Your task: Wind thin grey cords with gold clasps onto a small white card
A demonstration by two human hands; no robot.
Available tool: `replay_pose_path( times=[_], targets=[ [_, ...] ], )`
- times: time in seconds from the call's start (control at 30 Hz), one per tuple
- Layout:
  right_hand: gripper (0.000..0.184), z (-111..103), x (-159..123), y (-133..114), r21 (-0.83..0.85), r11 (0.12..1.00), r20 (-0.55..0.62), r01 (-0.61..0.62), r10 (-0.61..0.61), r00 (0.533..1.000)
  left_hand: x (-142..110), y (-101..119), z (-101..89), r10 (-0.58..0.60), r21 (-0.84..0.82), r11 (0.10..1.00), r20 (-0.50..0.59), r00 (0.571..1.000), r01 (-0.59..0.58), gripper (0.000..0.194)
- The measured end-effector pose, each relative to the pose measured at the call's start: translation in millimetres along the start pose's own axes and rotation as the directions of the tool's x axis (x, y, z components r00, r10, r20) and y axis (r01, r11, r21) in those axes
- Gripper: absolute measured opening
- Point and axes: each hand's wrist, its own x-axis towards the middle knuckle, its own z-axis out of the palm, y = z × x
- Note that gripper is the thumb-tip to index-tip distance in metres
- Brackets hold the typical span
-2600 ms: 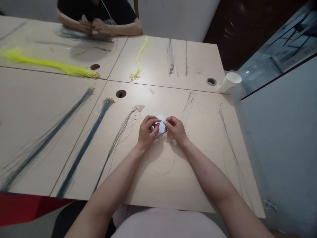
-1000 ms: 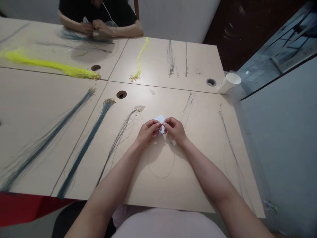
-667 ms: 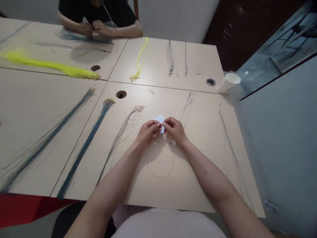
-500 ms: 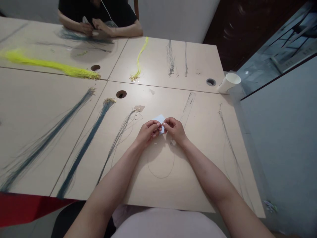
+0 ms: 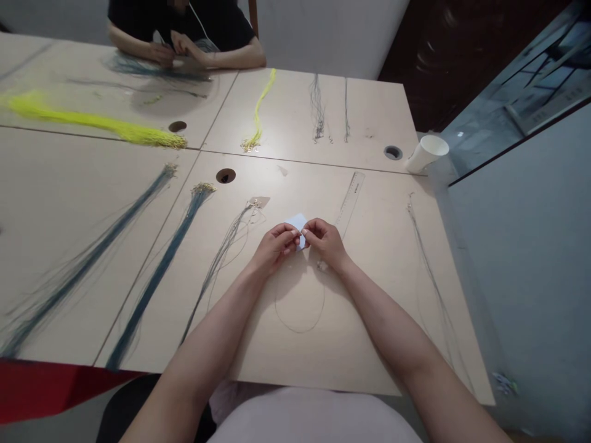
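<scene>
My left hand (image 5: 278,245) and my right hand (image 5: 324,240) meet fingertip to fingertip over the near table, both closed in a pinch. Between them is the end of a thin line, its tip too small to make out. That thin line (image 5: 300,332) hangs in a wide loop on the tabletop below my hands. A pale blue piece of paper (image 5: 297,219) lies just behind my fingers, partly covered by them. By my right wrist sits a small clear scrap (image 5: 322,266). A transparent ruler (image 5: 351,197) lies beyond my right hand.
Left of me lie grey lines (image 5: 221,249) with metal hooks on a brown scrap, plus dark teal bundles (image 5: 159,280) (image 5: 99,252). Yellow bundles (image 5: 92,120) lie farther back. A white cup (image 5: 427,155) stands right. Loose lines (image 5: 429,264) lie near the right edge. A co-worker (image 5: 184,37) sits opposite.
My fingertips have shifted very slightly where they pinch. Otherwise my hands, the line loop and the things on the table stay in place.
</scene>
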Motion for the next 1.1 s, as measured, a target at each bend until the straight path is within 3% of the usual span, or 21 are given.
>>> replay_pose_path(
  times=[0.6, 1.1],
  targets=[
    [0.014, -0.3, -0.5, -1.6, 0.002, 1.0, 0.009, 0.0, 0.0, 1.0, 1.3, 1.0, 0.4, -0.057, -0.049, 0.997, -0.017, 0.998, 0.056, 0.014],
    [0.013, 0.1, -0.1, -0.3, -0.021, 1.0, 0.002, 0.012, -0.012, 1.0, 1.0, -0.2, -0.4, -0.034, -0.039, 0.999, -0.003, 0.999, 0.034, 0.013]
  ],
)
